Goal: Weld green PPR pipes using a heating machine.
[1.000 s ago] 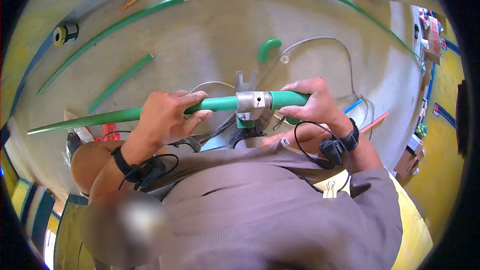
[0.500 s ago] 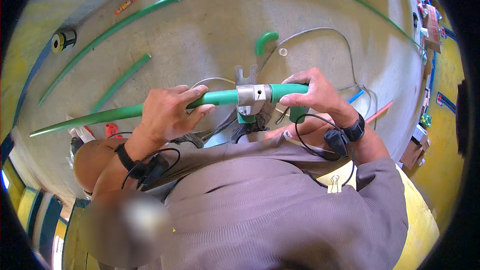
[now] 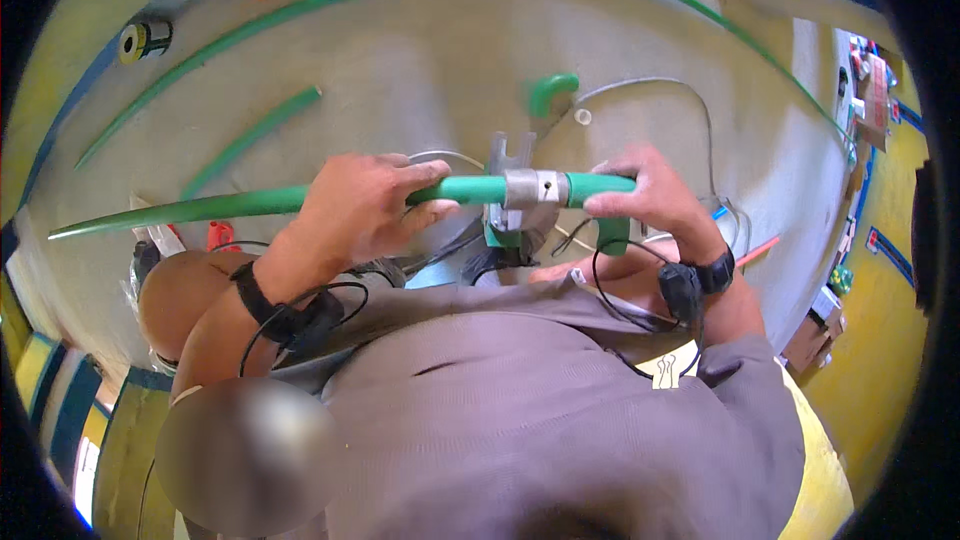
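My left hand [image 3: 365, 202] is closed around a long green plastic pipe [image 3: 190, 212] that runs out to the left. The pipe's right end meets a grey metal heating die [image 3: 533, 188] on a pipe-welding tool, whose forked bracket [image 3: 512, 152] stands up behind it. On the die's other side, my right hand [image 3: 658, 198] grips a green elbow fitting [image 3: 596, 187], with one arm in line with the pipe and the other bent down. The tool sits low in front of me, its lower part partly hidden.
A loose green elbow [image 3: 552, 92] and a small white ring [image 3: 583, 117] lie on the floor ahead. Several green pipes, one short pipe [image 3: 255, 140] among them, lie around. A grey cable [image 3: 708, 140] loops at right. Cardboard boxes [image 3: 875, 100] stand far right.
The whole scene has shifted in the picture, the pipe, die and both hands slightly to the right. Both hands keep their grips, and pipe and elbow stay in line with the die.
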### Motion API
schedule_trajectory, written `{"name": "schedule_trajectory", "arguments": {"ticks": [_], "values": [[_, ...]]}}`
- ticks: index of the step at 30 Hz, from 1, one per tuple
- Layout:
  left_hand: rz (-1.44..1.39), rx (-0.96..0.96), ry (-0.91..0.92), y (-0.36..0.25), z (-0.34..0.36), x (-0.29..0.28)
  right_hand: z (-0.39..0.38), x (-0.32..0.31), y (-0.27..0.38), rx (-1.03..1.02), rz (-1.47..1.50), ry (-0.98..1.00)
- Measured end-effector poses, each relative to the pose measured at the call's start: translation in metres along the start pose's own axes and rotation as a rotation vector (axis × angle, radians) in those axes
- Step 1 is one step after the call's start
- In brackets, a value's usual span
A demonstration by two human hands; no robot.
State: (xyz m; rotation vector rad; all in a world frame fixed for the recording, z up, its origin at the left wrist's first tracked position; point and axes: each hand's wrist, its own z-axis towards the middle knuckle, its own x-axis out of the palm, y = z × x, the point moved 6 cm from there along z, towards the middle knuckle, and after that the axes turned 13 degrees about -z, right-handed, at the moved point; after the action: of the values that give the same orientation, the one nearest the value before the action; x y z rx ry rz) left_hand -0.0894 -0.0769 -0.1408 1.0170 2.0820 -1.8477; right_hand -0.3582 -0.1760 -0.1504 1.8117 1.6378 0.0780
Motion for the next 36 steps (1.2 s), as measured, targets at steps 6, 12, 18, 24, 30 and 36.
{"name": "schedule_trajectory", "arguments": {"ticks": [6,12,18,24,30,36], "values": [[-0.077,-0.58,0.486,0.051,0.001,-0.024,-0.008,-0.001,0.012,-0.142,-0.108,-0.108],[0.096,-0.422,0.27,0.048,-0.002,-0.025,-0.009,0.005,0.024,-0.351,-0.295,-0.283],[0.207,-0.352,0.133,0.04,-0.002,-0.021,-0.01,0.003,0.02,-0.351,-0.233,-0.318],[0.225,-0.289,0.022,0.034,-0.007,-0.018,-0.005,0.002,0.016,-0.317,-0.245,-0.251],[0.239,-0.245,0.015,0.036,-0.006,-0.016,-0.003,-0.001,0.016,-0.259,-0.233,-0.195],[0.262,-0.212,0.023,0.03,-0.005,-0.018,-0.002,-0.001,0.012,-0.238,-0.22,-0.179]]}}
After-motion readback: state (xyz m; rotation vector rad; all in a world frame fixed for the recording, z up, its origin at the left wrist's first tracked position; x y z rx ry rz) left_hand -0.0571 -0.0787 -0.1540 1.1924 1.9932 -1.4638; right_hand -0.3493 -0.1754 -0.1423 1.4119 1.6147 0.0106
